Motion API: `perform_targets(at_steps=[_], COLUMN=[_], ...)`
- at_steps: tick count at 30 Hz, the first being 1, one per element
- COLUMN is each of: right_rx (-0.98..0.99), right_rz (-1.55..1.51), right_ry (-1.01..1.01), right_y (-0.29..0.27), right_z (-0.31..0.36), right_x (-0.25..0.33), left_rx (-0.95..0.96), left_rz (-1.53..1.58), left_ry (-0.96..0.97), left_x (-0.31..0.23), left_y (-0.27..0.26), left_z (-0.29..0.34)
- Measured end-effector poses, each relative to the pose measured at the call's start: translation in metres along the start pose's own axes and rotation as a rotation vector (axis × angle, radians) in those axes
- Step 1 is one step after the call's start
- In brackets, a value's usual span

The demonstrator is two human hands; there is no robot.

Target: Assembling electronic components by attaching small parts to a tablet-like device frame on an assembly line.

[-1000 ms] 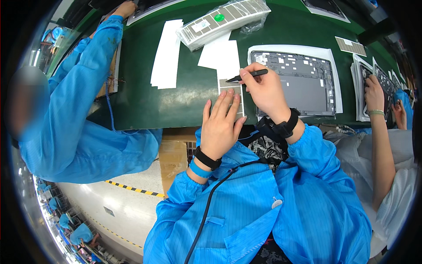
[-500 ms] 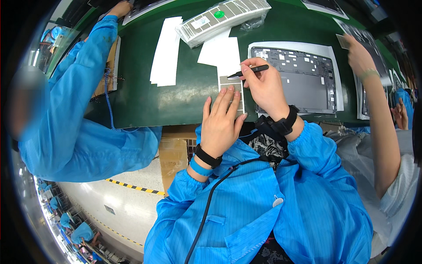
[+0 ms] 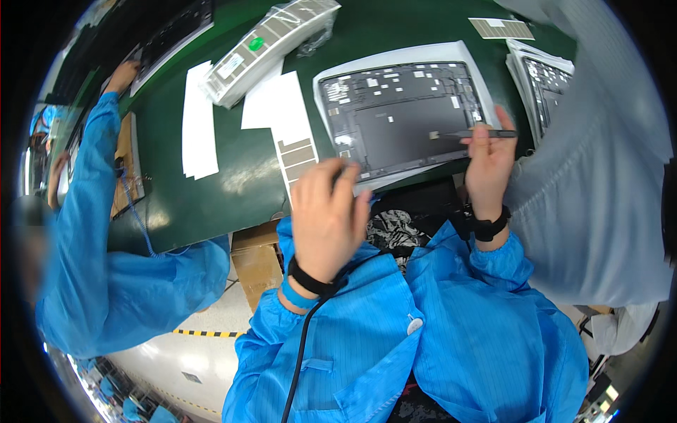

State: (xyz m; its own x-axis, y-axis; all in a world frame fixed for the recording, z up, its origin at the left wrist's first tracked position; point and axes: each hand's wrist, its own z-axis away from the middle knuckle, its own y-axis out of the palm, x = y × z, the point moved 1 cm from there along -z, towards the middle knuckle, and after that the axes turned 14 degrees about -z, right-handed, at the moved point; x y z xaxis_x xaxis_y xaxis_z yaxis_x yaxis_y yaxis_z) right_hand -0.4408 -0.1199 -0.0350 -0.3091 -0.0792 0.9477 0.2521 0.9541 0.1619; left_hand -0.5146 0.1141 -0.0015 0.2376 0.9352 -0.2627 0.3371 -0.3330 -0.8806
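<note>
- The left hand is blurred by motion near the lower left corner of the dark panel; I cannot tell whether its fingers are apart or together, or whether they touch anything.
- This hand hides the lower part of the strip sheet, which lies on the green worktop.
- The right hand has its fingers clamped on the black tweezers, whose tip points left, over the panel.
- A small tan piece shows at the tip; it is too small to tell whether it touches the panel.
- The panel lies on white paper, to the right of the strip sheet.
- At right, a grey garment of a co-worker partly covers a stack of panels.
- Half a second ago, the left hand was flat on the strip sheet and the tweezers were at this sheet; now the tweezers are above the panel.
- The garment has come closer, and the whole view has shifted.
</note>
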Motion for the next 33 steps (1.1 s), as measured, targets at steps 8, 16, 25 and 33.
perform_targets(at_steps=[8, 16, 25, 33], right_rx=[-0.182, -0.21, -0.192, -0.212], right_rz=[0.261, 0.307, 0.297, 0.313], right_ry=[-0.086, -0.081, -0.144, -0.135], right_y=[-0.06, -0.06, -0.055, -0.056], right_z=[-0.034, -0.045, -0.041, -0.04], right_x=[-0.019, -0.014, -0.02, -0.02], left_rx=[0.107, 0.128, 0.154, 0.18], left_rz=[0.094, 0.005, 0.026, 0.026], left_ry=[0.238, 0.213, 0.206, 0.216], left_x=[-0.101, -0.119, -0.116, -0.115], left_y=[0.069, 0.108, 0.11, 0.108], left_z=[-0.059, -0.073, -0.076, -0.076])
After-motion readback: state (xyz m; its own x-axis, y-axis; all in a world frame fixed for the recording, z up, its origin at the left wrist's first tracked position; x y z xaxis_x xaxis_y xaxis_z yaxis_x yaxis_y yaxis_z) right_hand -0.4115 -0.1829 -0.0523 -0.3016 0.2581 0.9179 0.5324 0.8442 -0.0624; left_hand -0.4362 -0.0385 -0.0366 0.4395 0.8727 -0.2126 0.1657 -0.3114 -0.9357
